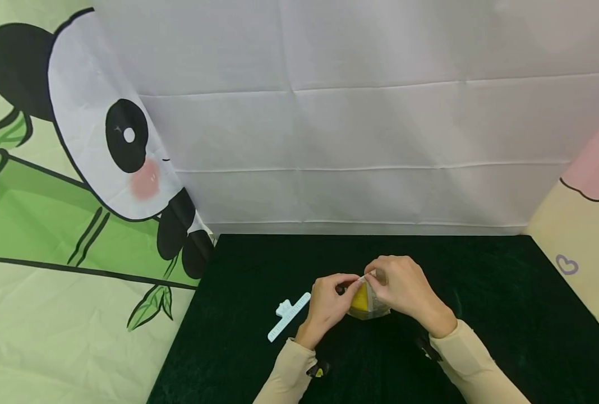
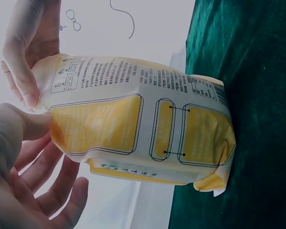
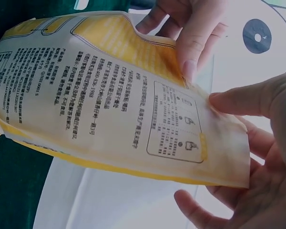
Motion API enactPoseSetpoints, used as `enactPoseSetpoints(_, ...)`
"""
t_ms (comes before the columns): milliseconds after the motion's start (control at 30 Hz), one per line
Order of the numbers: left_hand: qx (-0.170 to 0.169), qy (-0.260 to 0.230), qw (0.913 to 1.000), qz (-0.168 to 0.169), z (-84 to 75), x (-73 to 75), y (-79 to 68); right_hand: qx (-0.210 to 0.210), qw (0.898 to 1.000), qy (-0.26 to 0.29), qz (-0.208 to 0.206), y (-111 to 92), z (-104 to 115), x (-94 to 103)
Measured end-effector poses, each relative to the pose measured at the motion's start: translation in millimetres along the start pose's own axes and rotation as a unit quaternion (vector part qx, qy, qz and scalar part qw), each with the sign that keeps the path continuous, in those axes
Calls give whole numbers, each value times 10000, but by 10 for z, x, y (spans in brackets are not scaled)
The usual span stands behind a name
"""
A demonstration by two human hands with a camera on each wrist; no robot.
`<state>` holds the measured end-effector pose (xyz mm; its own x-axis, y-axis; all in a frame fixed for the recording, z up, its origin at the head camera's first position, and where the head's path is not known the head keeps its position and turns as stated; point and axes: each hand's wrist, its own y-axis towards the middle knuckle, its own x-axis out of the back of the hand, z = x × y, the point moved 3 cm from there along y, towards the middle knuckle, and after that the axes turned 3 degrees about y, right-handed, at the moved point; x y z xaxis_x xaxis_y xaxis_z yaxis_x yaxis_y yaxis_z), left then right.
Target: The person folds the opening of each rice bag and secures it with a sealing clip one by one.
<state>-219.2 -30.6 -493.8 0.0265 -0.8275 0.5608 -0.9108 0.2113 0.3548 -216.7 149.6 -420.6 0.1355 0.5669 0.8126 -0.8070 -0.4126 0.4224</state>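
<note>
A yellow and white printed packaging bag [image 1: 361, 300] stands on the dark green table, its top end held by both hands. My left hand [image 1: 327, 303] pinches the left part of the top edge between thumb and index finger. At the right part, my right hand [image 1: 402, 286] pinches the same edge. In the left wrist view the bag [image 2: 114, 126] shows yellow panels and lines of small print. The right wrist view shows the bag's flattened top [image 3: 224, 143] between thumb and fingers. What the bag contains is hidden.
A light blue bar-shaped clip [image 1: 288, 320] lies on the dark green cloth [image 1: 249, 269], just left of my left hand. Behind the table hangs a white sheet [image 1: 360, 140], with a panda-print cloth [image 1: 92, 146] at the left.
</note>
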Motion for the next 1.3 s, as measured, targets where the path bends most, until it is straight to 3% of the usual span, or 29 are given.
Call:
enactPoseSetpoints(333, 34, -109, 9998, -141, 37, 20, -4, -176, 9998, 17, -109, 5, 66, -6)
enactPoseSetpoints(733, -31, -116, 9998, -160, 30, 79, -27, 371, 9943, -998, -38, 73, 226, -14)
enactPoseSetpoints(1300, -60, -165, 9998, 20, 51, 165, -68, 714, 9911, -1119, 103, 84, 303, -91)
